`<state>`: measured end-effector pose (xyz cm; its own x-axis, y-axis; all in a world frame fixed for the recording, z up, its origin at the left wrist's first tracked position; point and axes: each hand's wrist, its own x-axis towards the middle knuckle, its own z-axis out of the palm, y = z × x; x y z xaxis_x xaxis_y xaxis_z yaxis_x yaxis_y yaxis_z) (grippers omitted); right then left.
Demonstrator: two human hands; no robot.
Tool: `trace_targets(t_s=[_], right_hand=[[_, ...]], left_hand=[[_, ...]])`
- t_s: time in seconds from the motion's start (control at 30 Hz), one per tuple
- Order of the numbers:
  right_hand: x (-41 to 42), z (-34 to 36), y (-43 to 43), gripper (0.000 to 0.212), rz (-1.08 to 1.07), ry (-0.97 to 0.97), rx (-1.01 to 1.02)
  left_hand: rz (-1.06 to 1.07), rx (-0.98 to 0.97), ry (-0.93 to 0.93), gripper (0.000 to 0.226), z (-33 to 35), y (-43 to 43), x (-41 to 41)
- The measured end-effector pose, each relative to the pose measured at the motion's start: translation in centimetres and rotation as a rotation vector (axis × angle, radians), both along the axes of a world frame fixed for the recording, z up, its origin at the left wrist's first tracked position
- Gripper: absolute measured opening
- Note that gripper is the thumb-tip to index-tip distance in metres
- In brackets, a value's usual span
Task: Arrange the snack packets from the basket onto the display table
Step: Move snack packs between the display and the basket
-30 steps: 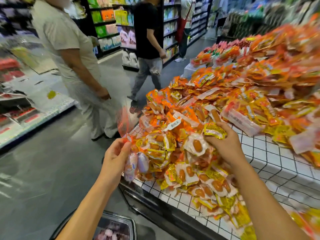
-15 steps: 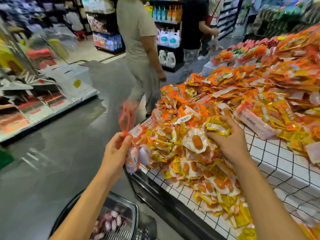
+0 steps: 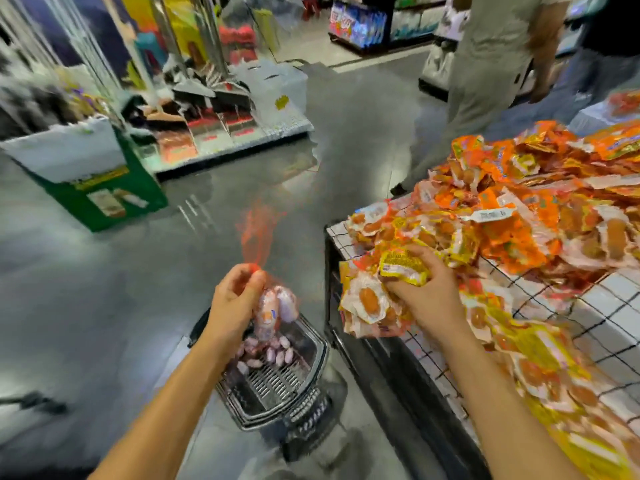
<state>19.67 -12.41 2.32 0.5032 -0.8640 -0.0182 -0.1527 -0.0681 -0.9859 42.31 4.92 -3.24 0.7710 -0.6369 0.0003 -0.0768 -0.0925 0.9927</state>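
The left hand (image 3: 232, 303) has its grip closed on a red net bag (image 3: 273, 306) above the basket (image 3: 277, 382); the right hand (image 3: 427, 299) clamps yellow packets (image 3: 401, 266) at the bench (image 3: 606, 306) edge.

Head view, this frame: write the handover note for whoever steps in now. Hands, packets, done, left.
Left hand: closed on a red net bag of pale sausage packets, held above the basket on the floor.
Right hand: closed on a yellow packet, pressing on packets at the display table corner.
Done: a big orange and yellow pile already covers the table.
Left: place the net bag, then empty the basket, which still holds pale packets.
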Motion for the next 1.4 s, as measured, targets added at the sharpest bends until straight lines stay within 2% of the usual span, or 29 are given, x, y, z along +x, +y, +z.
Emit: trace_targets(t_s=[0.23,0.37,0.47,0.67,0.77,0.9,1.07,1.23,1.33,1.4], right_hand=[[10.2,-6.3,3.6,0.044,0.100,0.098,0.068],[15.5,-11.7,5.7,0.039,0.071,0.140,0.120],[18.9,-17.0,6.8,0.039,0.038,0.163,0.169],[22.6,-29.7,7.7,0.036,0.016,0.243,0.240],[22.8,-37.7,7.9,0.031,0.025,0.328,0.224],[22.7,-47.6,7.9,0.040,0.031,0.378,0.243],[22.0,-57.2,8.1,0.043,0.051,0.415,0.247],[21.4,-61.2,8.4,0.042,0.066,0.435,0.251],[21.1,-60.7,8.4,0.042,0.069,0.437,0.243],[21.0,-59.1,8.4,0.043,0.062,0.446,0.249]], left_hand=[[0.108,0.148,0.075,0.010,-6.1,5.7,7.6],[0.037,0.295,0.016,0.008,-11.8,7.5,12.1],[-0.025,0.421,0.001,0.004,-17.9,8.2,14.8],[0.002,0.584,0.056,0.006,-31.3,8.1,16.6],[-0.009,0.674,0.068,0.009,-38.4,7.5,16.3],[-0.031,0.747,0.043,0.017,-48.5,6.7,15.6],[-0.104,0.926,-0.035,0.013,-58.8,5.9,14.5],[-0.150,1.040,-0.081,0.014,-64.2,5.4,14.1],[-0.207,1.030,-0.075,0.004,-63.6,5.6,13.9],[-0.256,1.016,-0.074,0.008,-61.6,5.9,14.0]])
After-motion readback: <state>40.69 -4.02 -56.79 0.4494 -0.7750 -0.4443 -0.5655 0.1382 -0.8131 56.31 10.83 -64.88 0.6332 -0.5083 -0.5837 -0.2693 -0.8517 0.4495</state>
